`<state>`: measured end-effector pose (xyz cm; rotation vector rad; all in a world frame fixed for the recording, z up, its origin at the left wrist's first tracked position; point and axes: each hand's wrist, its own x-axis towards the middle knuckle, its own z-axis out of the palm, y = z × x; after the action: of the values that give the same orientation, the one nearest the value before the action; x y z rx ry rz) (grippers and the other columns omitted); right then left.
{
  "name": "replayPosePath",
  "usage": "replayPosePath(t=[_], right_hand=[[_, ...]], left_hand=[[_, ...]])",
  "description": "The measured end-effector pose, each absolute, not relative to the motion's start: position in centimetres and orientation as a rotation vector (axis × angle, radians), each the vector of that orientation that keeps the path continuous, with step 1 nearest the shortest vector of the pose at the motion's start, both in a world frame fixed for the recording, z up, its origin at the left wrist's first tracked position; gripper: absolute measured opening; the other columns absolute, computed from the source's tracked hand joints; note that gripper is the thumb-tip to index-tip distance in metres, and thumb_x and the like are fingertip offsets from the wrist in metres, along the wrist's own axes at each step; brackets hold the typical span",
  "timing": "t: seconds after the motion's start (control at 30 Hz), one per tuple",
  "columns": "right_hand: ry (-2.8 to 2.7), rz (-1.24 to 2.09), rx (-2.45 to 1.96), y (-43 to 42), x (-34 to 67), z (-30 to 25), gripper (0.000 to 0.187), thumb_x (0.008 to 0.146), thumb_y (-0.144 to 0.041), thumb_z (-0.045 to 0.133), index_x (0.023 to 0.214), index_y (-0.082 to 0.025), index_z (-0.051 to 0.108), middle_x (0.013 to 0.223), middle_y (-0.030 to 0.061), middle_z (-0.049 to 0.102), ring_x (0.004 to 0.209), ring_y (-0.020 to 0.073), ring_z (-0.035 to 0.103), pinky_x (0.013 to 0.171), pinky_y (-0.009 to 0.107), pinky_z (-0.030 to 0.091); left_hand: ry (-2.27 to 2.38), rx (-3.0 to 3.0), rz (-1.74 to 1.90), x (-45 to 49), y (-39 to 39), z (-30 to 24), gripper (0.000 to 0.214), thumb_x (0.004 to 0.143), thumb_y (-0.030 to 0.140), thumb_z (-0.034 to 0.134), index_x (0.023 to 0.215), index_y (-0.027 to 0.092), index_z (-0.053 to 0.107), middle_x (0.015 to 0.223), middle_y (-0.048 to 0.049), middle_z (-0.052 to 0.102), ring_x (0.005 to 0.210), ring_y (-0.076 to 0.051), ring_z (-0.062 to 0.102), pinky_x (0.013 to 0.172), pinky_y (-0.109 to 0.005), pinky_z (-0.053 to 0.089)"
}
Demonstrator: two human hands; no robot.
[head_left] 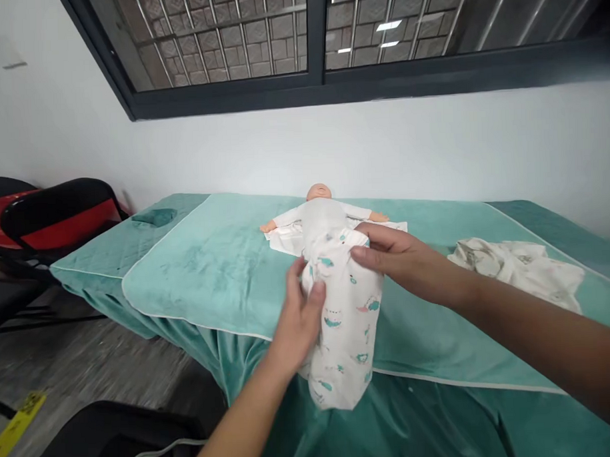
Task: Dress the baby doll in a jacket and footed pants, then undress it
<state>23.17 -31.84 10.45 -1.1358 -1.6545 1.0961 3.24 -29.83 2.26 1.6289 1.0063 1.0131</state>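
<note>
A baby doll (324,216) lies on its back on the green bed, arms spread out sideways, in a white long-sleeved top. White baby cloth (345,320) with green animal prints covers its lower body and hangs toward me past the bed's front edge. The doll's legs are hidden. My left hand (304,312) is closed on the cloth's left side, thumb on top. At its upper right edge, my right hand (391,255) pinches the same cloth between thumb and fingers. Under the doll's arms lies another white cloth (285,241).
A crumpled white garment (521,267) lies on the bed (196,272) at the right. Black and red chairs (69,213) stand at the left, and a black seat (117,435) with a pale cable is at the lower left. Behind are a white wall and a barred window.
</note>
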Motion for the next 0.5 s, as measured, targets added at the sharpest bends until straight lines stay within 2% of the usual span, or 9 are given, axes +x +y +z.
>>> replayPosePath(t=[0.07, 0.17, 0.23, 0.3, 0.4, 0.5], right_hand=[[-1.504, 1.081, -1.168, -31.2, 23.2, 9.1, 0.039, 0.089, -0.057, 0.059, 0.109, -0.023, 0.063, 0.098, 0.0049, 0.064, 0.09, 0.0232, 0.063, 0.075, 0.035, 0.052], [-1.389, 1.108, -1.232, -30.5, 23.4, 6.8, 0.04, 0.088, -0.056, 0.061, 0.114, -0.025, 0.06, 0.096, 0.0039, 0.064, 0.087, 0.0224, 0.062, 0.072, 0.034, 0.052], [-1.395, 1.093, -1.321, -30.1, 23.5, 4.9, 0.037, 0.087, -0.055, 0.062, 0.109, -0.025, 0.06, 0.092, 0.0026, 0.063, 0.083, 0.0213, 0.06, 0.069, 0.033, 0.051], [-1.43, 1.091, -1.412, -29.9, 23.3, 2.5, 0.033, 0.087, -0.052, 0.063, 0.105, -0.024, 0.06, 0.092, 0.0022, 0.063, 0.084, 0.0214, 0.06, 0.072, 0.034, 0.051], [-1.52, 1.165, -1.451, -30.0, 22.5, -1.3, 0.034, 0.088, -0.044, 0.063, 0.115, -0.023, 0.058, 0.101, 0.0039, 0.064, 0.09, 0.0215, 0.061, 0.078, 0.036, 0.051], [-1.746, 1.243, -1.382, -31.1, 20.7, -3.1, 0.053, 0.086, -0.037, 0.065, 0.136, -0.027, 0.049, 0.108, 0.0043, 0.063, 0.084, 0.0185, 0.061, 0.076, 0.034, 0.053]], left_hand=[[0.881, 1.562, 0.837, 3.4, -31.4, -0.3, 0.065, 0.093, 0.054, 0.052, 0.147, 0.022, 0.035, 0.15, -0.0113, 0.049, 0.138, -0.028, 0.047, 0.114, -0.041, 0.04], [0.708, 1.438, 0.635, 3.3, -33.5, -2.9, 0.061, 0.082, 0.047, 0.07, 0.136, 0.022, 0.053, 0.134, -0.0079, 0.064, 0.126, -0.03, 0.058, 0.108, -0.043, 0.047], [0.735, 1.355, 0.629, 3.0, -34.2, -3.7, 0.046, 0.083, 0.046, 0.069, 0.121, 0.021, 0.064, 0.12, -0.007, 0.071, 0.115, -0.031, 0.064, 0.101, -0.045, 0.052], [0.868, 1.326, 0.738, 2.4, -34.2, -3.9, 0.038, 0.085, 0.048, 0.063, 0.111, 0.02, 0.068, 0.113, -0.0078, 0.072, 0.108, -0.031, 0.066, 0.097, -0.046, 0.053], [1.106, 1.439, 0.967, 0.9, -33.4, -3.2, 0.036, 0.084, 0.044, 0.062, 0.111, 0.02, 0.066, 0.13, -0.0101, 0.062, 0.113, -0.03, 0.063, 0.101, -0.045, 0.05], [1.144, 1.534, 1.128, -0.4, -32.5, -2.4, 0.046, 0.081, 0.039, 0.064, 0.124, 0.022, 0.058, 0.144, -0.0098, 0.049, 0.12, -0.029, 0.059, 0.105, -0.043, 0.047]])
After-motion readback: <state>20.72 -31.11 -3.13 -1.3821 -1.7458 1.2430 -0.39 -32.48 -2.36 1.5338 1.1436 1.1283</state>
